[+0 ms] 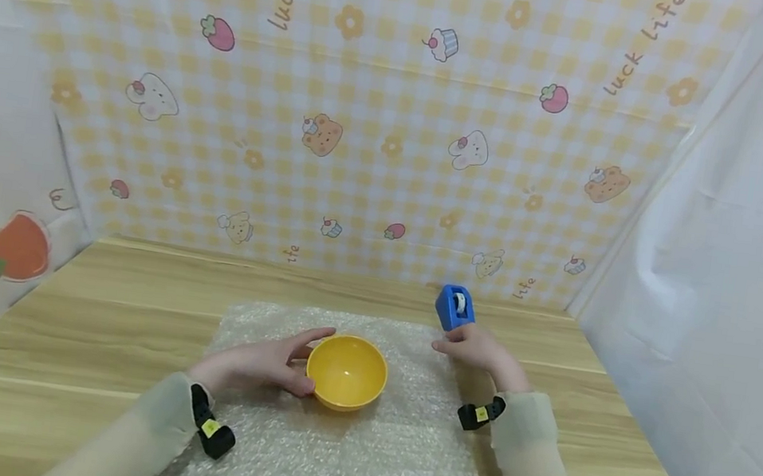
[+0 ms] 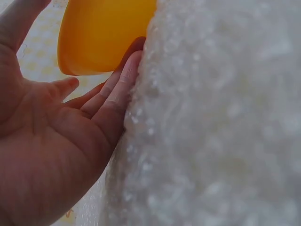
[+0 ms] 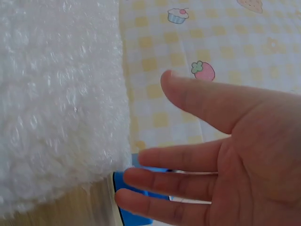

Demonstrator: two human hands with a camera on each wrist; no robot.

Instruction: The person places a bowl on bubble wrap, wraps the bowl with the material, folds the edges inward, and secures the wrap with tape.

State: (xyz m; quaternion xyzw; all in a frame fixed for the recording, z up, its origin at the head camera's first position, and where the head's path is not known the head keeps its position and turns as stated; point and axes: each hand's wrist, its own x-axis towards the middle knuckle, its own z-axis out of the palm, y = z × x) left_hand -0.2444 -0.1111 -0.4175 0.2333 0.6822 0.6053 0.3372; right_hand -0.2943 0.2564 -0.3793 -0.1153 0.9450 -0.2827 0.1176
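Observation:
A yellow bowl (image 1: pixel 346 373) stands upright on a sheet of bubble wrap (image 1: pixel 395 465) in the head view. My left hand (image 1: pixel 267 360) is at its left side, thumb and fingers spread along the wall; in the left wrist view the fingers (image 2: pixel 117 87) extend beside the bowl (image 2: pixel 106 35), low against the bubble wrap. Whether they press on it I cannot tell. My right hand (image 1: pixel 480 351) is just in front of a blue tape dispenser (image 1: pixel 454 305), with nothing held. In the right wrist view its fingers are straight and spread, partly covering the dispenser (image 3: pixel 136 217).
The bubble wrap lies flat on a wood-grain table (image 1: pixel 89 312). A yellow checked cloth (image 1: pixel 370 108) hangs behind the table, with white sheets (image 1: pixel 731 276) at both sides. Black wrist cameras (image 1: pixel 209 426) are strapped at the sleeves.

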